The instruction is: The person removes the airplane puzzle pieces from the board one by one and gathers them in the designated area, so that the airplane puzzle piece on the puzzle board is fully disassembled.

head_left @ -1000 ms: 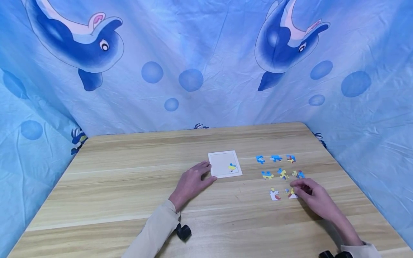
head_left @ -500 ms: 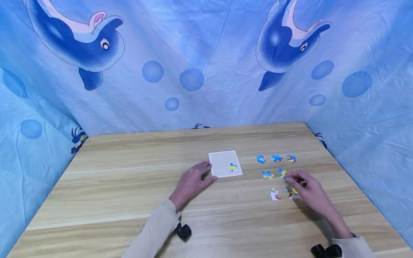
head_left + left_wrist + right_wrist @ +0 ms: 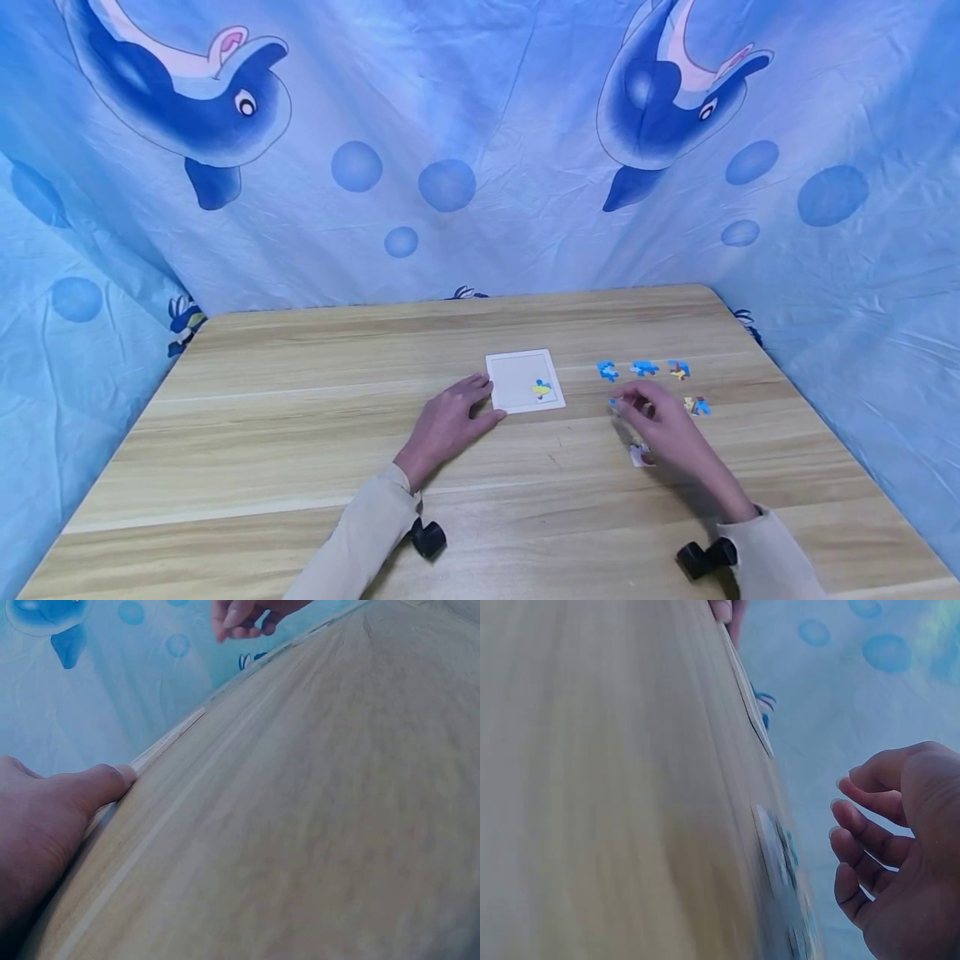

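A white square puzzle tray [image 3: 519, 367] lies on the table, with one yellow-and-blue jigsaw piece [image 3: 542, 389] in its lower right corner. My left hand [image 3: 448, 421] rests at the tray's left side, its fingers and thumb touching the edge. In the left wrist view the thumb [image 3: 105, 784] lies against the tray's edge. Over the loose jigsaw pieces hovers my right hand [image 3: 663, 425], fingers loosely bent, hiding several of them. No piece shows between the fingertips of the right hand [image 3: 907, 847] in the right wrist view. A bit of blue piece peeks out by its fingertips.
Three blue pieces form the back row, including a middle blue piece [image 3: 643, 367]. A red-and-blue piece [image 3: 697, 406] lies right of the right hand, and a white-and-red piece [image 3: 641, 455] in front. A printed blue curtain [image 3: 480, 167] stands behind the wooden table [image 3: 300, 400].
My right hand has moved left and slightly back across the pieces, from the front right one to the left of the middle row. The left hand and the tray stay in place.
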A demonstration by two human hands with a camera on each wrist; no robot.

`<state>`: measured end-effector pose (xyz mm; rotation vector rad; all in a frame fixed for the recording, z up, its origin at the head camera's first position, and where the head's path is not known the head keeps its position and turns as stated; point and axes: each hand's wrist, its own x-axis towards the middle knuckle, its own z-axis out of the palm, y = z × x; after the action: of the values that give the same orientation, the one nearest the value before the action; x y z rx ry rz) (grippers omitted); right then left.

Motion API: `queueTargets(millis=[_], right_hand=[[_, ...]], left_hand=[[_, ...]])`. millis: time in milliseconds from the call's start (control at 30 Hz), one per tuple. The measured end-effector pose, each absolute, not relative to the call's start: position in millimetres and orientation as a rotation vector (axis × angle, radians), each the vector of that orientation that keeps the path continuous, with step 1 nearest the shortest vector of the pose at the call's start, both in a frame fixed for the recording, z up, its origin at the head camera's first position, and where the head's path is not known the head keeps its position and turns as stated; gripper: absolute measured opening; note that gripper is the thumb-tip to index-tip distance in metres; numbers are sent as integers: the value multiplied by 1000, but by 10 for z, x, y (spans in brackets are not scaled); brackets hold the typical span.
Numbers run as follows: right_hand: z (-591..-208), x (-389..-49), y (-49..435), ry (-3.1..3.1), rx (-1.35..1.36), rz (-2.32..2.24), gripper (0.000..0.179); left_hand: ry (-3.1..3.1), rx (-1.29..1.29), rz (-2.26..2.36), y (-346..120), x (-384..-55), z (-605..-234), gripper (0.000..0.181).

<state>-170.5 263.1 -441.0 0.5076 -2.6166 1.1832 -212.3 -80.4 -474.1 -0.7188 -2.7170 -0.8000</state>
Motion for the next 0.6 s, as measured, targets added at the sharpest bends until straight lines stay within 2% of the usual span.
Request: queueTargets(millis=[600], right_hand=[[-4429,-2003,2008,-2685,608,1222,19]], left_hand=[[-2723,-715,-798,-810,-2134,-4736,58]])
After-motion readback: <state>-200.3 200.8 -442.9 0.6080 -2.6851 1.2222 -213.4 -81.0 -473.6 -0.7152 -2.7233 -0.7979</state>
